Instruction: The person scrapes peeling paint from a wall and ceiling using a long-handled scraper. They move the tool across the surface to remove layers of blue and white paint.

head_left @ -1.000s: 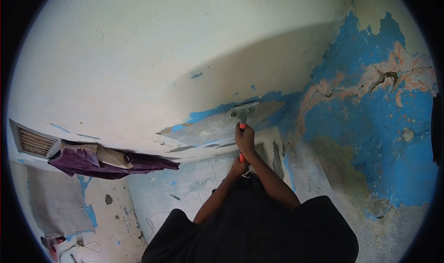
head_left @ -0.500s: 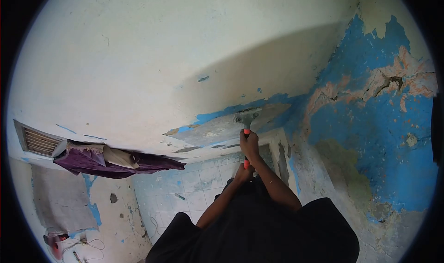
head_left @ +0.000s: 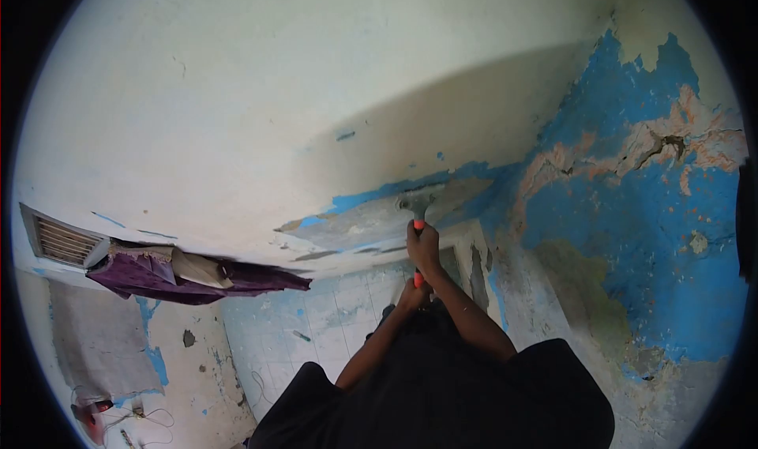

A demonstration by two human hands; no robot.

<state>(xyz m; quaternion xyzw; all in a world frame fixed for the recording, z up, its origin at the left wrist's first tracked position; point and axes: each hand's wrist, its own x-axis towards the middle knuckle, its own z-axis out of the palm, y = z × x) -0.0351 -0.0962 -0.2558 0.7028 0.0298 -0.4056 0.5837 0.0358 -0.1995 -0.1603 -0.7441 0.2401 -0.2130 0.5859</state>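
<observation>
With both hands I hold a paint scraper [head_left: 418,204] with a wide grey metal head and a red and black handle. My right hand [head_left: 424,245] is wrapped round the upper handle, just below the head. Lower down, at the handle's end, my left hand [head_left: 414,294] is closed round it, its fingers partly hidden. The blade edge lies against the wall at a bare grey patch [head_left: 359,221], bordered above by a strip of blue paint [head_left: 371,195]. Cream paint [head_left: 237,117] covers the wall higher up.
On the right, an adjoining wall [head_left: 584,220] shows blue paint, a crack and crumbling plaster. A purple cloth [head_left: 181,283] hangs at left beside a slatted vent [head_left: 67,240]. Below are floor tiles [head_left: 332,315] and a red fan-like object [head_left: 89,421] with wires.
The view has shifted slightly. The scraper and both hands stay in nearly the same place on the wall, both still gripping the handle.
</observation>
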